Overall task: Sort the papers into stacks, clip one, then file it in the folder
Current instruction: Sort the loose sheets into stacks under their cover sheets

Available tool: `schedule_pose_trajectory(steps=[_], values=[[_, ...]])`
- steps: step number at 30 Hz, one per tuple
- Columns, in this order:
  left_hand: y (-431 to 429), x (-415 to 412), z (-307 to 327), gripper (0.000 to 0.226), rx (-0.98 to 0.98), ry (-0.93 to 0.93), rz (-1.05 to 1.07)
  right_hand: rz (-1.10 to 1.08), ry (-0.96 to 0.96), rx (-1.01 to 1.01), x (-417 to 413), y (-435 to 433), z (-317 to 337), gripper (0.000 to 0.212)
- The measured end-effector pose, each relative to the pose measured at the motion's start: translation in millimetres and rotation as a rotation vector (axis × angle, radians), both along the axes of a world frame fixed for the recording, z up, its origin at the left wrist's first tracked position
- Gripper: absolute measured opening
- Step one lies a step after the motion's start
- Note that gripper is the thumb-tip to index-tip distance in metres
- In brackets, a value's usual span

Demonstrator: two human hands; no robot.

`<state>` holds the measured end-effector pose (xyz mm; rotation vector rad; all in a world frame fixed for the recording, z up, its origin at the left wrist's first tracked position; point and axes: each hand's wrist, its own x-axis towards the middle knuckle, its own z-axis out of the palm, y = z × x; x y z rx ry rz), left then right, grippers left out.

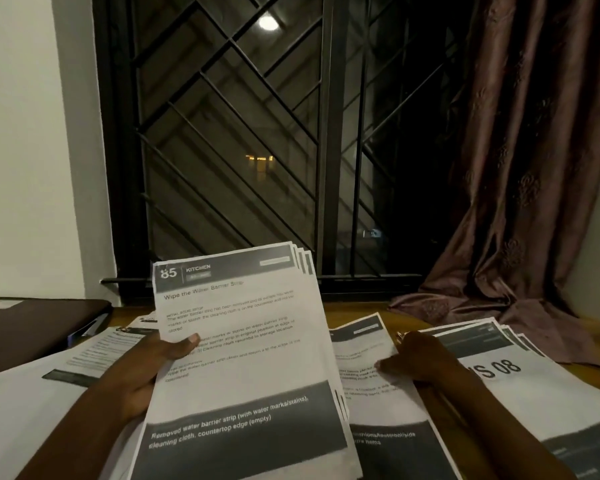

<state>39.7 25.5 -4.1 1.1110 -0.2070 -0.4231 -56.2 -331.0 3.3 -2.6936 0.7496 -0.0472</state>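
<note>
My left hand (146, 368) grips a fanned bundle of printed sheets (243, 358), raised above the table; its top page is headed "85 KITCHEN". My right hand (426, 358) rests on a sheet (368, 344) lying flat on the table, fingers pointing left. To its right lies a stack of papers (520, 372) marked "08". More sheets (94, 355) lie spread at the left. A dark folder (39, 320) lies at the far left by the wall. No clip can be made out.
The wooden table (357, 311) butts against a barred window (257, 133). A brown curtain (520, 202) hangs at the right and pools on the table's back right corner. A white wall stands at the left.
</note>
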Motion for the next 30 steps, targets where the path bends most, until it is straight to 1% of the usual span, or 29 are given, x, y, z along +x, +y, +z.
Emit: schedule_pose_trajectory(steps=[1,2,3,4,5,6,7,8,10,11,13,14,15,17,19,20,22,23,25,28,30], values=[[-2,0,0,0.057,0.010,-0.006,-0.015,-0.007,-0.005,-0.045,-2,2,2,0.070],[-2,0,-1,0.057,0.023,-0.009,-0.025,-0.009,-0.052,-0.092,-2,2,4,0.069],[-3,0,0,0.058,0.022,-0.003,-0.022,-0.004,-0.134,-0.098,-3,5,5,0.066],[-3,-1,0,0.062,0.014,0.002,-0.024,0.035,-0.249,-0.034,-3,11,8,0.060],[-4,-2,1,0.073,-0.002,-0.001,-0.041,0.105,-0.359,0.130,-7,22,13,0.052],[-4,-3,1,0.090,-0.009,-0.009,-0.059,0.198,-0.429,0.365,-11,38,18,0.044],[-4,-3,0,0.105,-0.022,-0.011,-0.081,0.286,-0.440,0.611,-15,55,23,0.036],[-4,-3,0,0.111,-0.036,-0.007,-0.088,0.344,-0.431,0.778,-17,70,26,0.028],[-4,-3,0,0.110,-0.034,-0.011,-0.098,0.347,-0.477,0.891,-13,82,20,0.020],[-5,-4,0,0.103,-0.021,-0.020,-0.100,0.307,-0.533,0.901,-9,82,17,0.019],[-5,-2,0,0.070,-0.009,-0.031,-0.074,0.215,-0.632,0.921,-6,74,16,0.023],[-5,-2,0,0.058,-0.004,-0.023,-0.054,0.186,-0.666,0.929,-7,65,17,0.027],[-3,1,-1,0.053,-0.008,-0.008,-0.029,0.158,-0.694,0.941,-9,56,20,0.029],[0,2,-2,0.057,-0.026,-0.001,-0.006,0.106,-0.765,1.013,-13,33,24,0.026],[5,2,-3,0.067,-0.050,0.007,0.031,0.066,-0.840,1.074,-16,8,26,0.022],[8,3,-4,0.068,-0.053,0.008,0.053,0.046,-0.869,1.030,-15,-4,24,0.020],[13,9,-8,0.073,-0.059,0.004,0.078,0.005,-0.898,0.861,-12,-23,21,0.008],[15,12,-10,0.071,-0.064,0.005,0.080,-0.004,-0.907,0.813,-13,-27,21,0.008],[16,14,-11,0.063,-0.064,0.002,0.079,0.018,-0.913,0.804,-13,-30,22,0.015],[14,16,-10,0.059,-0.071,-0.013,0.087,0.023,-0.849,0.816,-11,-27,20,0.010],[12,15,-8,0.060,-0.064,-0.023,0.076,0.007,-0.720,0.744,-7,-22,12,0.008]])
